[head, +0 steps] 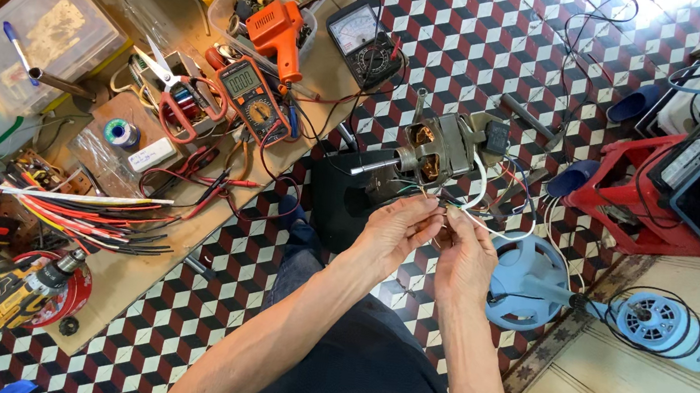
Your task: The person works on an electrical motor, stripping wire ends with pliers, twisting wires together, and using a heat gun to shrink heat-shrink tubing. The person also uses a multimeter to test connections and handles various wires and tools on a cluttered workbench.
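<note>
Checkered floor tiles in red, black and white filled the head view, with a low wooden board [132, 276] along the left side crowded with tools. On it lay an orange digital multimeter [253, 95], red-handled scissors [173, 90], an orange soldering gun [279, 34], an analogue meter [365, 41], a loose bundle of red and black leads [85, 220] and a yellow cordless drill [22, 293]. Red plastic stool [618, 182] to the right; blue fan housing [523, 282] on the floor near the knees.

Small electric motor [439, 150] sat on a black block just ahead of the hands, shaft pointing left, with white wires [479, 191] curling down from it toward the fingers.

Left hand [395, 229] and right hand [465, 257] were raised close together, nearly touching. Left fingertips were pressed together on a thin wire end; right fingertips pinched what looked like the neighbouring strand, though the exact contact was too small to read.

Judgement on technique: keep both pinches close to the bare ends, leave slack in the white wires so nothing tugs at the motor winding, and hold the strands level in good light
</note>
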